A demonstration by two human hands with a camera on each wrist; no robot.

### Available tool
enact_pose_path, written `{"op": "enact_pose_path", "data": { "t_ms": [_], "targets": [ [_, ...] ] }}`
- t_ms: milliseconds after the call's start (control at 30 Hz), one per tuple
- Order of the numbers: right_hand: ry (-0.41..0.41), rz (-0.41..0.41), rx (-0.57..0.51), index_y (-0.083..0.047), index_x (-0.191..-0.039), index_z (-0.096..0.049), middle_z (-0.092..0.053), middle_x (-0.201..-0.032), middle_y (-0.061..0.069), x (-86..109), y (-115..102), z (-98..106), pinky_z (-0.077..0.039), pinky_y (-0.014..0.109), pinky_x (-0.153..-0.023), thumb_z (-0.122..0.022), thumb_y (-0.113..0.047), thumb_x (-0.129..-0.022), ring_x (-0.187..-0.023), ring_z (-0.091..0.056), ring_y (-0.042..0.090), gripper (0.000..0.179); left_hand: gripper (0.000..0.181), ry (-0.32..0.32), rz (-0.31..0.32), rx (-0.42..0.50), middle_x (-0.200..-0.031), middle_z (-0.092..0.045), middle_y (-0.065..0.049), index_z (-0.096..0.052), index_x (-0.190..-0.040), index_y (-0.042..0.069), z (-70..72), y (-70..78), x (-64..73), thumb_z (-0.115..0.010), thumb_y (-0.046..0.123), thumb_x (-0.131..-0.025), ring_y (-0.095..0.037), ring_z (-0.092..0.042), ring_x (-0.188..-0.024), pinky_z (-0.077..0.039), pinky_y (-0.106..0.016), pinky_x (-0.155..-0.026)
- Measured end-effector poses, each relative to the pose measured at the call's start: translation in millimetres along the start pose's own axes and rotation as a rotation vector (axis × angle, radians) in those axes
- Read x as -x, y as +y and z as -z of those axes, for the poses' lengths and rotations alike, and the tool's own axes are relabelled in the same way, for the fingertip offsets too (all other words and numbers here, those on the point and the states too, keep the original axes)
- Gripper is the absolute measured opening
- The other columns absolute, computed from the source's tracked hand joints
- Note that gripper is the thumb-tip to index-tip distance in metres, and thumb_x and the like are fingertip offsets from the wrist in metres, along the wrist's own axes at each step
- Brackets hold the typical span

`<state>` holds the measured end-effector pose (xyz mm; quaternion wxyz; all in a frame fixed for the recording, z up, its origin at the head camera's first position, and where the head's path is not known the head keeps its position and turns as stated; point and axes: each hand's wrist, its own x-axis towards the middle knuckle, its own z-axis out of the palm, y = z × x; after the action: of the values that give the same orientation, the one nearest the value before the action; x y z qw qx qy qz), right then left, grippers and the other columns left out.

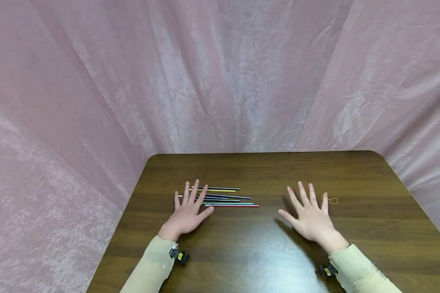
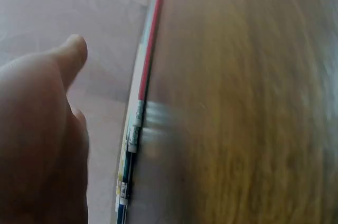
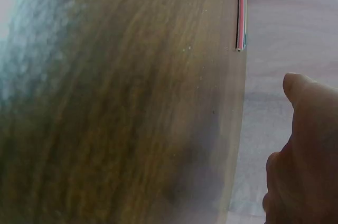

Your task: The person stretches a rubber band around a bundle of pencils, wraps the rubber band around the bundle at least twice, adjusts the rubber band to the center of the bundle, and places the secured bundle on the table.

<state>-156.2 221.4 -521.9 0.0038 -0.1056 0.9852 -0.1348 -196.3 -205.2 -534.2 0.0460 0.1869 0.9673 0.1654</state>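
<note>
Several pencils lie side by side on the table, pointing left to right. Nearest the body is a red pencil [image 1: 238,206], and a yellow pencil [image 1: 223,191] lies toward the back; others look dark or green. The left wrist view shows eraser ends with metal ferrules. Over the pencils' left ends is my left hand [image 1: 186,215], fingers spread, hiding part of them. My right hand [image 1: 311,219], palm down with spread fingers, is above the right half of the table. By its little finger lies a thin yellow rubber band [image 1: 333,201], partly hidden. Neither hand holds anything.
The brown wooden table [image 1: 242,232] has rounded far corners. Pink curtains [image 1: 234,81] hang behind it and at both sides. A small black camera [image 1: 182,257] sits on the left wrist, another camera [image 1: 328,270] on the right.
</note>
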Motion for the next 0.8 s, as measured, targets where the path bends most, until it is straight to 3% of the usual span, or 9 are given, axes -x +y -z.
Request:
{"op": "enact_pose_path", "data": {
  "t_ms": [167, 300, 433, 567, 800],
  "targets": [
    [0.007, 0.006, -0.03, -0.004, -0.168, -0.028, -0.014, -0.174, 0.029, 0.6, -1.0, 1.1, 0.006, 0.079, -0.116, -0.045, -0.073, -0.104, -0.159, -0.003, 0.054, 0.096, 0.084, -0.002, -0.038, 0.094, -0.176, 0.024, 0.004, 0.004, -0.172, 0.036, 1.9, -7.1, 1.1, -0.043, 0.067, -0.108, -0.029, 0.031, -0.158, 0.008, -0.074, -0.119],
    [0.012, 0.024, -0.046, 0.003, -0.166, -0.026, -0.015, -0.173, 0.031, 2.1, -1.1, 2.7, -0.001, 0.075, -0.12, -0.048, -0.069, -0.106, -0.16, -0.003, 0.053, 0.097, 0.084, 0.018, -0.028, 0.116, -0.176, 0.024, 0.003, 0.005, -0.171, 0.037, 3.8, -20.5, 6.4, -0.046, 0.062, -0.109, -0.028, 0.032, -0.158, 0.008, -0.074, -0.119],
    [0.027, 0.061, -0.04, 0.007, -0.164, -0.029, -0.018, -0.172, 0.032, 4.6, -3.6, 2.0, -0.012, 0.071, -0.122, -0.054, -0.064, -0.106, -0.159, -0.008, 0.054, 0.095, 0.083, 0.014, 0.023, 0.15, -0.177, 0.023, 0.0, 0.0, -0.173, 0.03, 8.7, -34.4, 16.9, -0.048, 0.057, -0.111, -0.031, 0.032, -0.158, 0.011, -0.074, -0.118],
    [0.019, 0.071, -0.042, 0.012, -0.16, -0.033, -0.023, -0.17, 0.033, 9.0, -7.1, -1.7, -0.016, 0.07, -0.122, -0.058, -0.062, -0.104, -0.157, -0.013, 0.055, 0.097, 0.084, -0.028, 0.08, 0.151, -0.176, 0.023, -0.006, -0.004, -0.173, 0.02, 9.1, -46.6, 25.0, -0.048, 0.055, -0.111, -0.039, 0.03, -0.158, 0.011, -0.076, -0.116],
    [-0.01, 0.05, -0.082, 0.015, -0.159, -0.031, -0.018, -0.17, 0.035, 1.0, -11.3, -11.6, -0.01, 0.072, -0.122, -0.055, -0.065, -0.104, -0.157, -0.009, 0.058, 0.101, 0.088, -0.062, 0.141, 0.099, -0.178, 0.013, -0.015, -0.004, -0.173, 0.015, 10.5, -61.4, 12.8, -0.046, 0.061, -0.11, -0.045, 0.022, -0.159, 0.01, -0.076, -0.117]
  ]
}}
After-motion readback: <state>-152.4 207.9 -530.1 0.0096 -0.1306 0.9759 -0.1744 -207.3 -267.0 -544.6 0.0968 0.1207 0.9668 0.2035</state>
